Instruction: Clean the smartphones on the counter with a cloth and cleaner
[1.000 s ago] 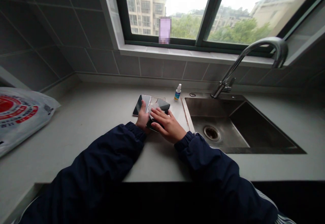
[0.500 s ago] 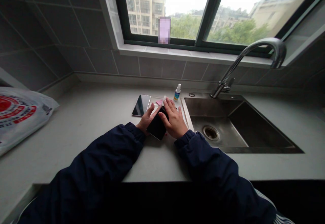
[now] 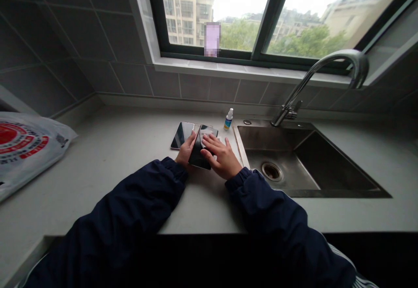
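Note:
A dark-screened smartphone (image 3: 197, 155) lies tilted in my left hand (image 3: 185, 150), whose thumb and fingers grip its left edge. On the screen rests my right hand (image 3: 224, 157), its fingers stretched out and laid over a small white wipe (image 3: 205, 139) that is mostly hidden beneath them. A second smartphone (image 3: 183, 135) lies on the counter just beyond my left hand. Behind my right hand stands a small spray bottle (image 3: 227, 120) with a white top and a blue and yellow label.
A steel sink (image 3: 313, 157) with a curved chrome faucet (image 3: 326, 61) is set into the pale counter (image 3: 124, 140) on the right. At the far left sits a white plastic bag (image 3: 29, 149) with red print. A window (image 3: 244, 18) fills the back wall.
My right hand has slid down the phone from its far end, bringing the wipe nearer. The phone has turned, so more of its far end shows.

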Motion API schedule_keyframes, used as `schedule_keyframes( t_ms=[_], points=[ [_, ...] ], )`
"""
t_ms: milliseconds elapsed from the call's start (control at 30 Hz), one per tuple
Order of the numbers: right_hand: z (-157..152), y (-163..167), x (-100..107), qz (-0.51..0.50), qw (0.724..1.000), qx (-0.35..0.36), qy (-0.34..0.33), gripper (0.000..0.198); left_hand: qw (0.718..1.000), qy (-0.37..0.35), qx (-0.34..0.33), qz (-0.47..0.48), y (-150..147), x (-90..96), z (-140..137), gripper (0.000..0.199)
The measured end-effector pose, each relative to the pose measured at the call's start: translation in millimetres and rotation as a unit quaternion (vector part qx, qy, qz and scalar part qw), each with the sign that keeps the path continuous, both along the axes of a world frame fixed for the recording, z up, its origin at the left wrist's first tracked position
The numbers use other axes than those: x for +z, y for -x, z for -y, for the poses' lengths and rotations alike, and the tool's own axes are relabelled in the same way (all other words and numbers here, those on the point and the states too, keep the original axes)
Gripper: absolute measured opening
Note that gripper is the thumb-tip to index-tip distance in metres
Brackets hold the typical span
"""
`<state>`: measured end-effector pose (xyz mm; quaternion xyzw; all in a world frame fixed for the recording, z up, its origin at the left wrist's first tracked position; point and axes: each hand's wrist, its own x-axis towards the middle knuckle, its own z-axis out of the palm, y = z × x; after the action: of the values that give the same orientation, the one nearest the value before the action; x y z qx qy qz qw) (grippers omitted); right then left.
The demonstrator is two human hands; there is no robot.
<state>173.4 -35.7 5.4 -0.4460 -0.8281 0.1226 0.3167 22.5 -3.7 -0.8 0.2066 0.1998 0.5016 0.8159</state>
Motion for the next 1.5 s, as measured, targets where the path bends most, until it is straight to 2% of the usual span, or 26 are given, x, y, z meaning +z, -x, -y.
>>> schedule_keyframes(
  t_ms=[167, 300, 533, 700, 900, 1133, 1267, 1500],
  points=[
    [9, 3, 5, -0.026, 0.993, 0.113, -0.027, 0.030, 1.000, -0.011, 0.025, -0.001, 3, 2.6, 1, 0.074],
    [11, 4, 7, -0.032, 0.990, 0.136, -0.034, 0.025, 0.999, 0.020, 0.043, -0.012, 5, 5.6, 1, 0.079],
    [8, 1, 6, -0.015, 0.997, 0.065, -0.035, 0.031, 1.000, -0.002, 0.023, 0.020, 7, 6.9, -1, 0.083],
    [3, -1, 4, 0.016, 1.000, 0.007, -0.017, 0.039, 0.999, 0.034, -0.008, 0.016, 7, 11.0, 1, 0.080],
    [-6, -4, -1, 0.031, 0.996, -0.082, 0.028, 0.056, 0.991, 0.049, -0.122, -0.023, 11, 9.8, 5, 0.075],
    [-9, -5, -3, 0.010, 0.992, -0.119, 0.047, 0.065, 0.991, 0.047, -0.120, -0.042, 8, 15.2, 12, 0.069],
    [-9, -4, -3, 0.006, 0.995, -0.088, 0.049, 0.064, 0.993, 0.039, -0.095, -0.049, 8, 10.9, 9, 0.067],
    [0, 0, 0, 0.005, 0.999, 0.038, 0.014, 0.049, 1.000, 0.001, -0.029, 0.000, 8, 0.0, -2, 0.080]
  ],
)
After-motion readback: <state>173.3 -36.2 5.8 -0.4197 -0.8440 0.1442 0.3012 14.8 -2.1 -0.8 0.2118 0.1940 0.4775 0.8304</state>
